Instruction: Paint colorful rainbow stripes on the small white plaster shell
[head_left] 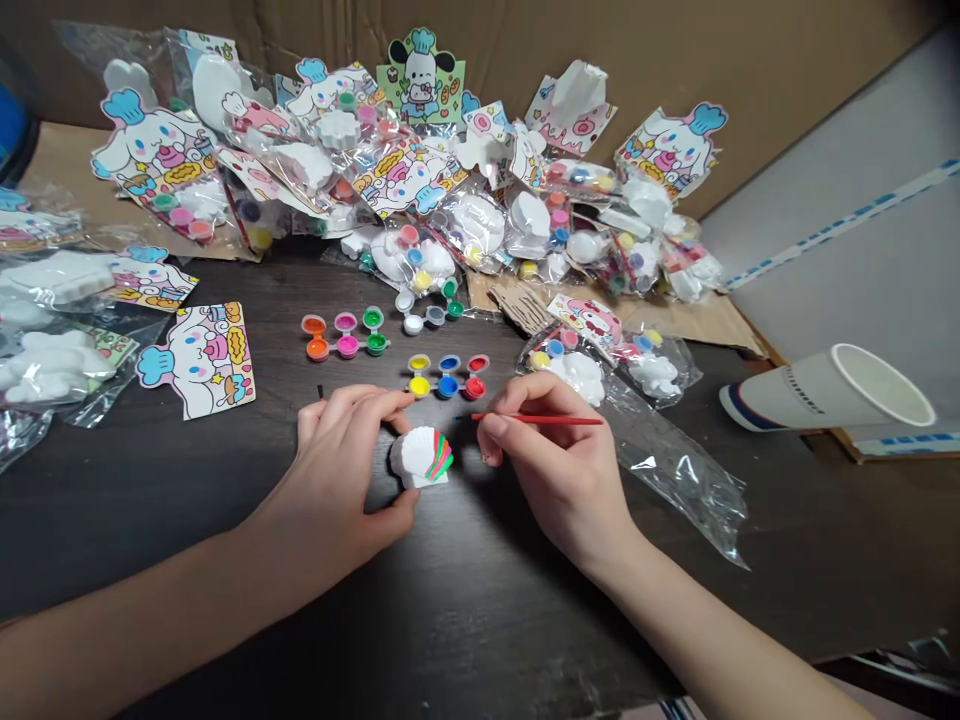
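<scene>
A white shell-shaped figure stands on the dark table, its right side painted in red, pink, orange and green stripes. My left hand holds it from the left, fingers behind and thumb in front. A thin red paintbrush is pinched in my right hand, its dark blue tip pointing left, just above and right of the shell. Open paint pots lie beyond my hands: yellow, blue and red closest, with orange, pink and green farther left.
Bagged white figures and cartoon cards are piled along the back against cardboard. More bags lie at the left beside a loose card. A paper cup stands right, near a flat clear wrapper.
</scene>
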